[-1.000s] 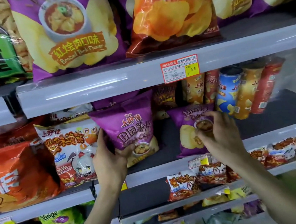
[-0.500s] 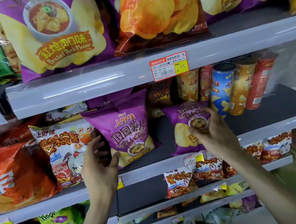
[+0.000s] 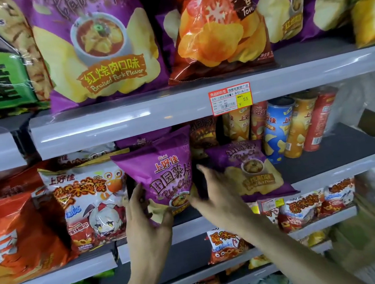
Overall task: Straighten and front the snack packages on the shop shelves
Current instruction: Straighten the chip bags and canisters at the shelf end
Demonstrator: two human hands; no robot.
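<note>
Both forearms reach up from the near edge to the middle grey shelf (image 3: 333,168). The left hand (image 3: 146,224) cups the lower left corner of an upright purple foil chip bag (image 3: 162,175), thumb on its front, fingers along its side. The right hand (image 3: 218,200) rests against the bag's lower right edge, fingers spread, clasping nothing fully. The bag reads "Oishi" and "Potato Chips". To its right a smaller purple chip bag (image 3: 250,171) leans back. Above, a red-bordered price tag (image 3: 230,98) shows "5.5"; a large purple bag (image 3: 102,44) reads "Braised Pork Flavor".
</note>
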